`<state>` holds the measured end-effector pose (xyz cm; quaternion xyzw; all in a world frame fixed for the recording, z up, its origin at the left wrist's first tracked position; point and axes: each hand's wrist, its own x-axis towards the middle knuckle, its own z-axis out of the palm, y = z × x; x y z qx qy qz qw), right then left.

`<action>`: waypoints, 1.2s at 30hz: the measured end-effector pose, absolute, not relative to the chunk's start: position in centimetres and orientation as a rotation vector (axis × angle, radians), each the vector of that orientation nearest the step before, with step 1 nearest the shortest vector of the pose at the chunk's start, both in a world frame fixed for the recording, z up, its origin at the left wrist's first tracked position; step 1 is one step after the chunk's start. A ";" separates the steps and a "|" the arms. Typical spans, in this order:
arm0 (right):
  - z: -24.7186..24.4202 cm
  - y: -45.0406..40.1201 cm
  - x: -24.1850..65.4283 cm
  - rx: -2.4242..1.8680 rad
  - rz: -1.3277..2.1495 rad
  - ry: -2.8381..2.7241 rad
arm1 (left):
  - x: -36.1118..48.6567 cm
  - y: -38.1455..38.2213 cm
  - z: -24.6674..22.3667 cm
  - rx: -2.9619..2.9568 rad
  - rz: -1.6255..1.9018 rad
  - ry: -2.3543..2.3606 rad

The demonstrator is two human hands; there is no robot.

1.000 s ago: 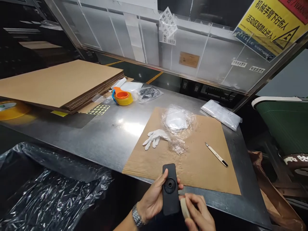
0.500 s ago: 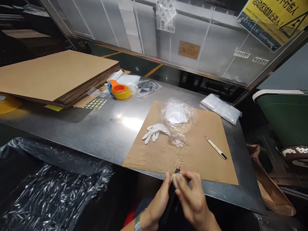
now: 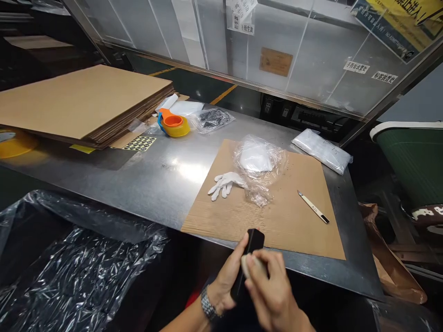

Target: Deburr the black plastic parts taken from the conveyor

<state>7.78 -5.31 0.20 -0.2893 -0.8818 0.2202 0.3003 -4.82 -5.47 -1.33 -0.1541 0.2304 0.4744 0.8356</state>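
Observation:
My left hand (image 3: 228,279) grips a flat black plastic part (image 3: 251,251) by its edge, just below the near edge of the metal table (image 3: 152,184). Pressed against the face of that part is a small beige pad (image 3: 246,265), which my right hand (image 3: 272,293) holds. Both hands overlap, so most of the black part is hidden. A wristwatch (image 3: 208,308) sits on my left wrist.
A cardboard sheet (image 3: 284,216) on the table carries a white glove (image 3: 224,183), a clear plastic bag (image 3: 259,166) and a craft knife (image 3: 314,207). Farther off lie a cardboard stack (image 3: 79,103), an orange tape dispenser (image 3: 174,125) and a white packet (image 3: 321,151). A plastic-lined bin (image 3: 76,272) stands at left.
The black part was held face up with the pad beside it; it has since turned edge-on, and my right hand has brought the pad onto its surface.

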 end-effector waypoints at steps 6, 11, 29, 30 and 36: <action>-1.8 -5.7 9.7 -0.560 0.560 -2.341 | -5.8 -4.6 -1.4 -0.459 0.979 0.336; -3.6 -2.7 13.1 -0.843 0.444 -2.312 | -5.9 -4.1 -1.1 -0.592 1.144 0.344; -6.6 1.6 15.1 -1.489 0.217 -2.161 | -4.6 -3.4 -1.9 -0.234 1.173 0.542; -6.2 0.5 14.7 -1.483 0.347 -2.130 | -4.3 -3.6 -2.1 -0.152 1.213 0.673; -6.8 -3.2 10.9 -1.491 1.028 -1.892 | -1.7 -2.6 -4.2 0.199 1.233 1.009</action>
